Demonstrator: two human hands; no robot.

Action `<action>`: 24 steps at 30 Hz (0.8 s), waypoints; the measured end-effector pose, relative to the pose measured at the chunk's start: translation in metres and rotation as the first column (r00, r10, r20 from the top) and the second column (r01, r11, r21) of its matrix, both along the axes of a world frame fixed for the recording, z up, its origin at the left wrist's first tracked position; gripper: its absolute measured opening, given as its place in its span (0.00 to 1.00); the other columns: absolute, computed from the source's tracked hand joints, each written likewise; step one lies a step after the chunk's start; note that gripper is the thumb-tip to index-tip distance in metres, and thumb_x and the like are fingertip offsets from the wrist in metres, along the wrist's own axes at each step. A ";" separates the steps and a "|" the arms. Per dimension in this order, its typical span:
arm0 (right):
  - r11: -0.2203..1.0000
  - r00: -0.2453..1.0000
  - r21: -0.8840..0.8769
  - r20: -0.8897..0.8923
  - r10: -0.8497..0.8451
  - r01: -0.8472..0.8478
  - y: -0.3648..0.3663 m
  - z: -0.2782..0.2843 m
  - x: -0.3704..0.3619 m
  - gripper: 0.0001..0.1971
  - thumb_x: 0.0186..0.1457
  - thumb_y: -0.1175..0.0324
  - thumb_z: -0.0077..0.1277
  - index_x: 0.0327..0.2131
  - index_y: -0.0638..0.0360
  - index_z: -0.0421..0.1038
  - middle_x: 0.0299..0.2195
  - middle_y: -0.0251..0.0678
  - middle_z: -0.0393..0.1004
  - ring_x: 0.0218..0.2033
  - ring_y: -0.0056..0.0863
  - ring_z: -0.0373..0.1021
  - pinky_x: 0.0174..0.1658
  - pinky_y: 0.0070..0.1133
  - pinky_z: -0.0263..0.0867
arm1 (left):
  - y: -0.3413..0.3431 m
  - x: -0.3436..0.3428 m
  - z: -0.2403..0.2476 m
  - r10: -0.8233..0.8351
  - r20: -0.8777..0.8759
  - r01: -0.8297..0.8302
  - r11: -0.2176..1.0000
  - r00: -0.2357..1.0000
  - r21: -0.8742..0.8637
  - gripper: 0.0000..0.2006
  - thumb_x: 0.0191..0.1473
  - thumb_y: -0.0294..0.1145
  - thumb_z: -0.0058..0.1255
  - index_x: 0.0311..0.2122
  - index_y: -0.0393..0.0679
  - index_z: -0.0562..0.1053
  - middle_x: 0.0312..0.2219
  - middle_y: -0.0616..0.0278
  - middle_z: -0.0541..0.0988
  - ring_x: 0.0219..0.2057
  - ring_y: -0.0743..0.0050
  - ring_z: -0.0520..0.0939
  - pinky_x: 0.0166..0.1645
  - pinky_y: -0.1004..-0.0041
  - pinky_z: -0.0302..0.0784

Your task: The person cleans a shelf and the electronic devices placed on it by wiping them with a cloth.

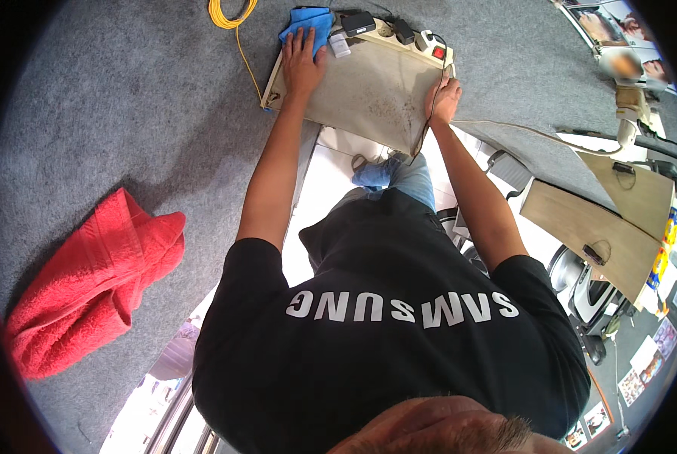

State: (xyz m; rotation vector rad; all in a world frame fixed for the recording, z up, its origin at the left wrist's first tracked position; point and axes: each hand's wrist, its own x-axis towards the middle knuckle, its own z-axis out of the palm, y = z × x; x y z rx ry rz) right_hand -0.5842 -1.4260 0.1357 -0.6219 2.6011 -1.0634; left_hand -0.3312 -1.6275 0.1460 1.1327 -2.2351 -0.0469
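A dusty, stained grey-beige shelf-like board (368, 91) with a pale rim lies in front of me. My left hand (302, 69) rests flat on its far left corner, fingers stretched over a folded blue cloth (308, 29). My right hand (444, 98) curls round the board's right edge, beside a thin dark cable. Along the far edge runs a cream power strip (386, 30) with a red switch (438, 53). Black adapters (358, 23) and a white plug (426, 38) sit in it. A small white block (340, 45) lies near the blue cloth.
A crumpled red towel (100, 284) lies on the grey carpet-like surface (126, 98) at left. A yellow cable coil (231, 11) is at the far left. To the right are wooden desktops (592, 227), a chair (580, 295), a pale cable (535, 132) and a white jointed fixture (630, 113).
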 end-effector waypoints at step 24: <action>0.999 1.000 -0.042 -0.005 -0.017 0.017 -0.004 0.000 0.004 0.26 0.68 0.46 0.32 0.44 0.64 0.64 0.46 0.59 0.67 0.51 0.59 0.63 0.53 0.47 0.60 | 0.118 0.063 0.035 0.107 -0.096 -0.079 0.963 0.990 0.258 0.21 0.65 0.34 0.44 0.59 0.35 0.68 0.60 0.41 0.67 0.64 0.36 0.64 0.67 0.55 0.61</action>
